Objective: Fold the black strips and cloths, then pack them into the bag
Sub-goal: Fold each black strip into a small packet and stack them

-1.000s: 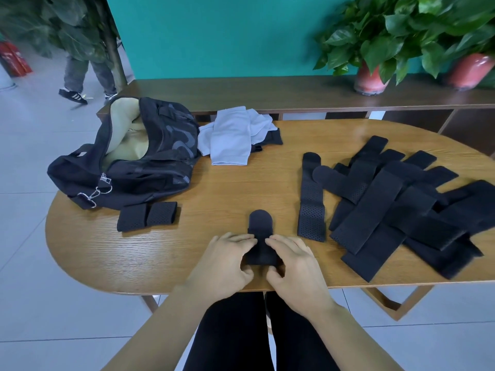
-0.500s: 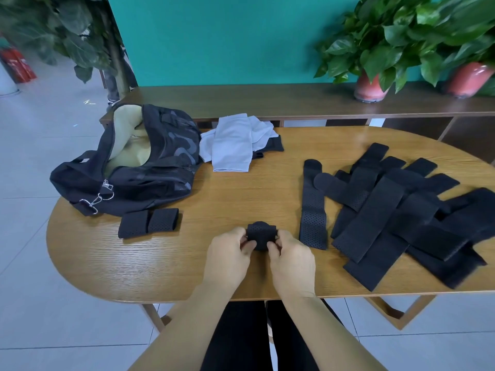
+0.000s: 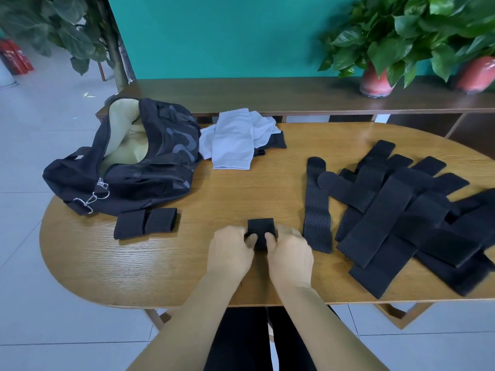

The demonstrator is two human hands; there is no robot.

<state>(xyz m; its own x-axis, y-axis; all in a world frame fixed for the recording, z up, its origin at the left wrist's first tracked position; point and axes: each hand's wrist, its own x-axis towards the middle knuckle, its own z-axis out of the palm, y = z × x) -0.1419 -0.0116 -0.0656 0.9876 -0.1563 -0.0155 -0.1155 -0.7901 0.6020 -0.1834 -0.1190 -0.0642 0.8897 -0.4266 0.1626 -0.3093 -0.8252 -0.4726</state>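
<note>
Both hands meet at the near middle of the wooden surface (image 3: 166, 266) around a folded black strip (image 3: 261, 229) — a small perforated bundle lying flat on the wood. The left hand (image 3: 231, 253) pinches its left side with the thumb on top and the fingers curled round the edge; the right hand (image 3: 290, 254) grips the right side the same way, thumb pressed on the fabric.

To the left, near the bag, lie two folded strips (image 3: 146, 223) side by side, touching each other. The black bag (image 3: 160, 180) sits at the far left of the surface, its mouth open and its pale lining showing. Just right of it rests a heap of light grey cloths (image 3: 234, 141) with a dark cloth partly under them. On the right a loose pile of unfolded black strips (image 3: 396, 218) spreads out, overlapping — one long perforated strip (image 3: 317, 204) lies closest to the hands.
</note>
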